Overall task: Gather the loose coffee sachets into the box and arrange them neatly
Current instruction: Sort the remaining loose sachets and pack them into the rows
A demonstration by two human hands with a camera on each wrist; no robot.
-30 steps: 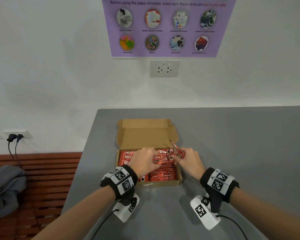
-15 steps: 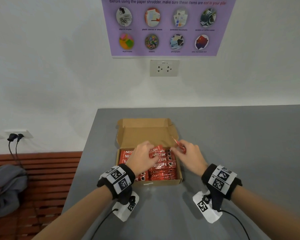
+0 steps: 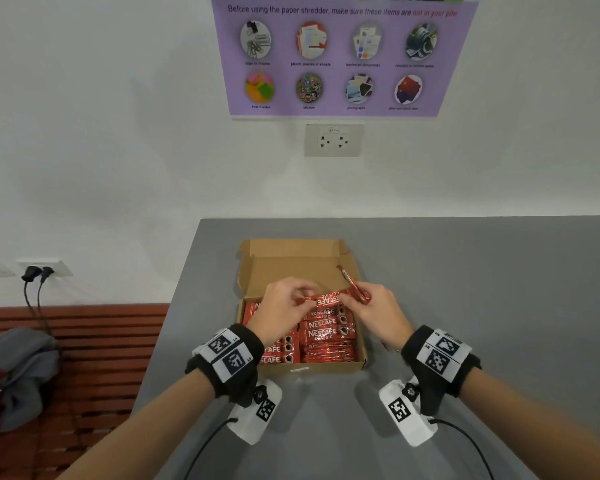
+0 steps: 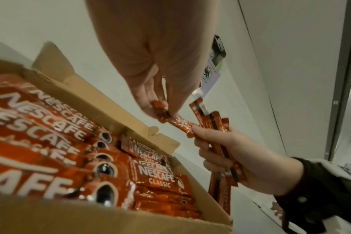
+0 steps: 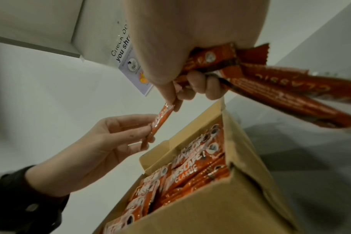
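From the head, our left hand (image 3: 284, 308) and right hand (image 3: 378, 311) each pinched an end of one sachet (image 3: 326, 299) above the open box (image 3: 302, 261) on the table (image 3: 465, 289). At the left wrist, fingertips (image 4: 150, 106) clamped that sachet. At the right wrist, our curled fingers (image 5: 198, 85) also gripped a bundle (image 5: 281, 88); filled rows (image 5: 190, 171) lay below.

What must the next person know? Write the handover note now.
Left hand: pinches one end of a single sachet above the box.
Right hand: grips a bundle of sachets; its fingertips hold the single sachet's other end.
Done: box holds two rows of packed sachets; lid open.
Left: lay in the single sachet and the bundle, then straighten the rows.
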